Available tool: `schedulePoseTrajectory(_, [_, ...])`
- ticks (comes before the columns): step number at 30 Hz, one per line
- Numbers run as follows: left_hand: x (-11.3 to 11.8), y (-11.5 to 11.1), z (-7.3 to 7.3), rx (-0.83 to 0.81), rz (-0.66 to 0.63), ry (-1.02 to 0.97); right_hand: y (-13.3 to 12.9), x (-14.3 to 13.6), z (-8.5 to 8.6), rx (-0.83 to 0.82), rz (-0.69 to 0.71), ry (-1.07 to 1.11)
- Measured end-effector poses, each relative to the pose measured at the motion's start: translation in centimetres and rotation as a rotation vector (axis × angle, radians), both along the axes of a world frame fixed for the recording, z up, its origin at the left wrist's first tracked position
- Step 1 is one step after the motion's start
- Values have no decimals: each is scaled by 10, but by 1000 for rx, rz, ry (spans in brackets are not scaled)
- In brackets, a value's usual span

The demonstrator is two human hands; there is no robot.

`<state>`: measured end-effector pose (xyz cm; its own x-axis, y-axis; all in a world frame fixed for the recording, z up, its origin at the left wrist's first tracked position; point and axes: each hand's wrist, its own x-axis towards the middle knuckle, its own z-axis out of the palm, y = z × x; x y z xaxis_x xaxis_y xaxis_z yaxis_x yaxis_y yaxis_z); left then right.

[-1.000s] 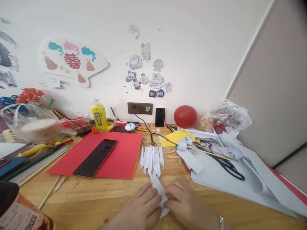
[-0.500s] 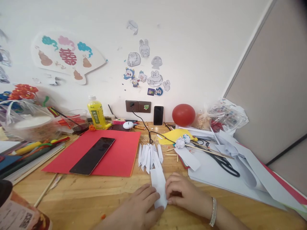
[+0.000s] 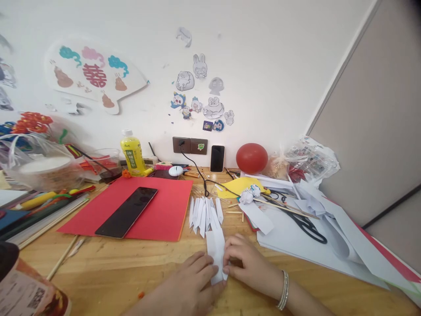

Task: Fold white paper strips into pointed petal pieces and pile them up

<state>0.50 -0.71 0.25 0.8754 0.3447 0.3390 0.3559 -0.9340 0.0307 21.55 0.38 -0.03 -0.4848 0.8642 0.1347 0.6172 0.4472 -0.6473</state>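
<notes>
A white paper strip (image 3: pixel 215 250) lies lengthwise on the wooden table in front of me, its right edge raised in a fold near the bottom. My left hand (image 3: pixel 194 283) holds down its lower left side, fingers curved over it and thumb along the bottom end. At the right edge, my right hand (image 3: pixel 245 263) pinches the fold between thumb and fingers; a silvery bracelet circles that wrist. Just beyond the strip, several narrow folded paper pieces (image 3: pixel 204 215) lie side by side, and the strip's far end meets them.
Left of the papers, a black phone (image 3: pixel 126 213) lies on red card (image 3: pixel 167 210). Black-handled scissors (image 3: pixel 305 226) rest on white sheets (image 3: pixel 279 245) at right. A red balloon (image 3: pixel 251 158), a yellow bottle (image 3: pixel 132 153) and a standing phone (image 3: pixel 217 158) line the wall. A cup (image 3: pixel 29 285) stands near left.
My right hand has shifted slightly left and up along the strip, bringing its right edge inward. The left hand stays nearly in place.
</notes>
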Motion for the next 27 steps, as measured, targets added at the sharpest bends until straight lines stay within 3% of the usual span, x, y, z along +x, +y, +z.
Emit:
schedulePoseTrajectory(16, [1,0,1,-28,34,48,-11,-8,1,46,-58,-113])
schedulePoseTrajectory(22, [2,-3,-6,56,63,68,-10,-6,3,8,-190,-118])
schedulePoseTrajectory(27, [3,-7,-2,63,92,140,-4,3,-1,78,-300,-76])
